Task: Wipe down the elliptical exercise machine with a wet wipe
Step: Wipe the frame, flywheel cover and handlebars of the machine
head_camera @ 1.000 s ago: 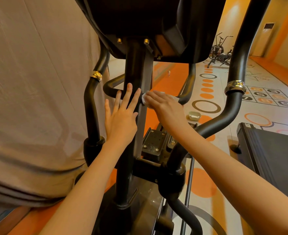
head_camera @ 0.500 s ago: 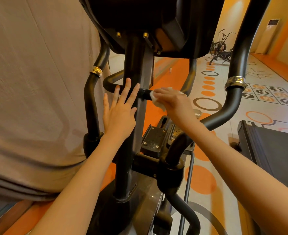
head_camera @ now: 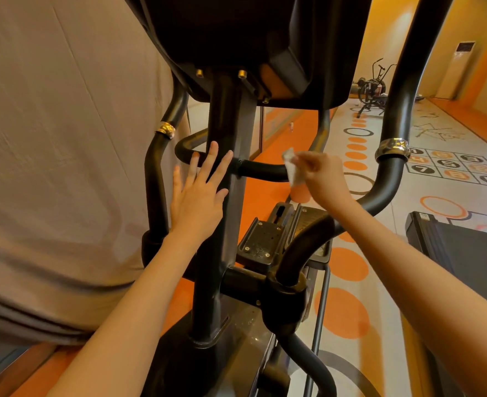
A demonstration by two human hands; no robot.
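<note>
Head view: the right hand [head_camera: 324,174] is pinching a wet wipe [head_camera: 291,167] against the elliptical's curved handlebar [head_camera: 262,169]; the left hand [head_camera: 198,193], open and empty, is bracing the central post [head_camera: 225,196]. The wipe, probably limp and slippery, is best gripped bunched.

The left hand [head_camera: 198,202] lies flat, fingers spread, against the elliptical's central post [head_camera: 225,179]. The right hand [head_camera: 327,174] pinches a white wipe [head_camera: 292,167] (crumpled) against the curved black handlebar [head_camera: 262,169].

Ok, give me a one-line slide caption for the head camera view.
Right hand wipes the elliptical's fixed handlebar with a wet wipe while the left hand rests flat against the centre post.
</note>
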